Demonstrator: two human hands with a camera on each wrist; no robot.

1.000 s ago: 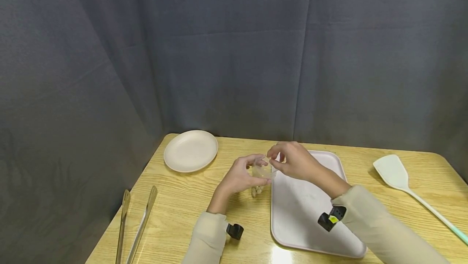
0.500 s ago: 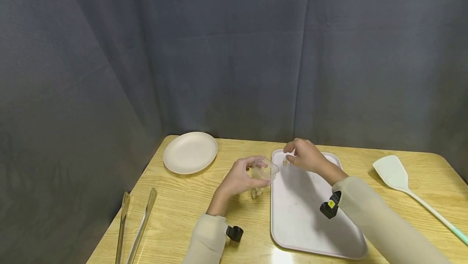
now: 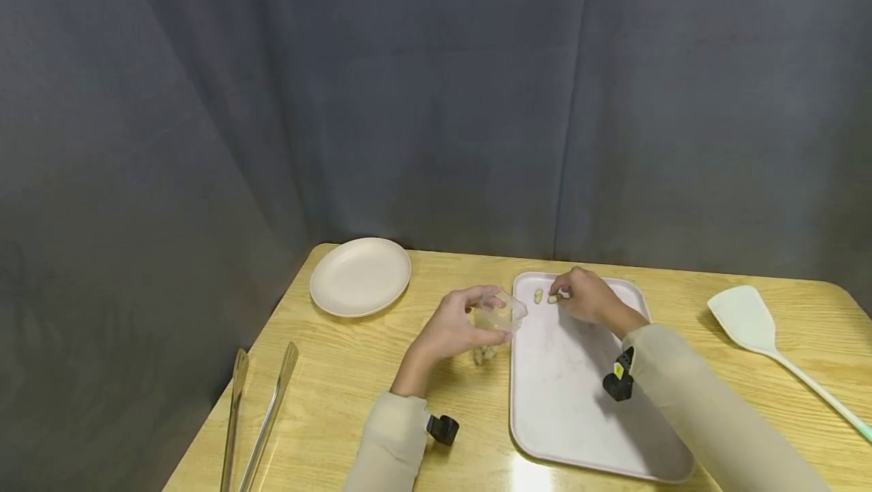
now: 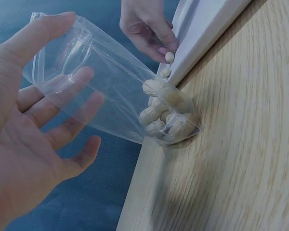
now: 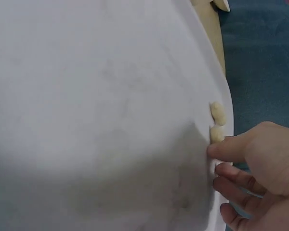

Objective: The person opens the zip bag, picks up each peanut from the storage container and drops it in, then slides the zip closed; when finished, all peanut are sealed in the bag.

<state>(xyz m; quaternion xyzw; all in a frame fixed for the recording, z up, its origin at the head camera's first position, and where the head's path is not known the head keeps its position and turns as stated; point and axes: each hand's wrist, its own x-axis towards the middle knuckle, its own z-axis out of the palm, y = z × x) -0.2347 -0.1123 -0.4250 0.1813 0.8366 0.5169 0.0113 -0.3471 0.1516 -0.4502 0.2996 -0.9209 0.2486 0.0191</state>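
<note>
My left hand holds a clear plastic zip bag by its mouth, the thumb on one side and fingers on the other. Several unshelled peanuts sit in the bag's lower end, close to the wooden table. On the tray, my right hand pinches a peanut at the tray's far edge, thumb tip right against it. Another peanut lies just to the left of it, inside the rim. Part of the pinched peanut is hidden by the thumb in the right wrist view.
A round plate stands at the table's back left. Long metal tongs lie at the front left. A white spatula with a green-ended handle rests to the right of the tray. Dark curtain hangs behind the table.
My right hand has moved from the bag's mouth to the tray, then slightly right along its far end. Two peanuts now show on the tray. The left hand stays with the bag.
</note>
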